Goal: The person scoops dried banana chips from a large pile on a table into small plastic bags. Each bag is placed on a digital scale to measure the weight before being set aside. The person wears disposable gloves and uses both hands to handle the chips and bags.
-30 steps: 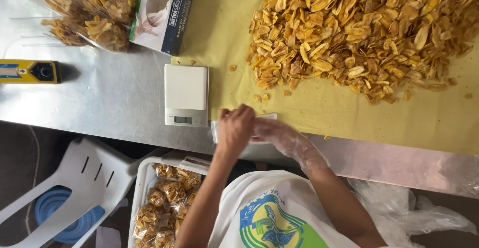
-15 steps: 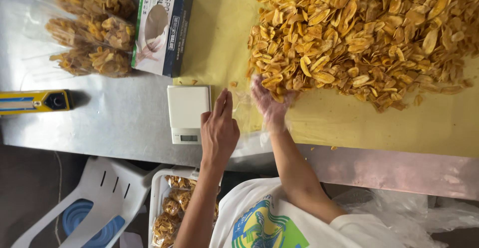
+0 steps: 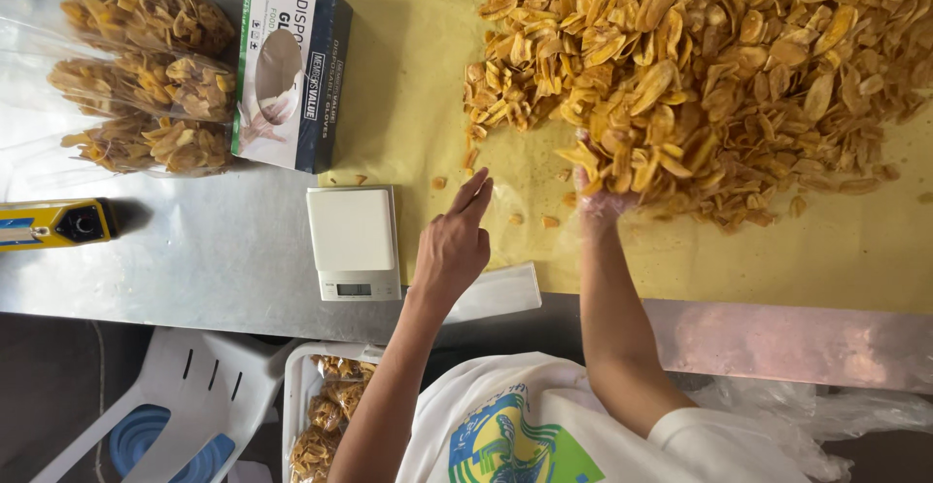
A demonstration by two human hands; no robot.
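Your right hand (image 3: 604, 184), in a thin clear glove, is buried to the knuckles in the near edge of the chips (image 3: 700, 75); it is cupped around a clump of them, though the fingers are mostly hidden and how tightly they close you cannot tell. Your left hand (image 3: 455, 242) is bare, loosely open with the fingers straight and together, pointing toward the pile; it grips nothing, and hovers over a clear bag (image 3: 505, 250) that lies flat at the table edge, whether touching it is unclear. The chips, yellow-brown slices, lie heaped on a yellow sheet (image 3: 408, 85) covering the right part of the steel table (image 3: 194, 250); a few strays sit on the sheet between your hands. Just left of your left hand: a small white scale (image 3: 353, 240), on the bare steel at the sheet's edge. Beyond the scale: a box of gloves (image 3: 290, 73) lying on its side. Left of the box: three filled bags (image 3: 146, 85) of chips, stacked close. At the far left edge: a yellow and blue tool (image 3: 53, 223). Below the table: a white tray (image 3: 326, 410) with more packed chips, and a white chair (image 3: 165, 405) beside it.
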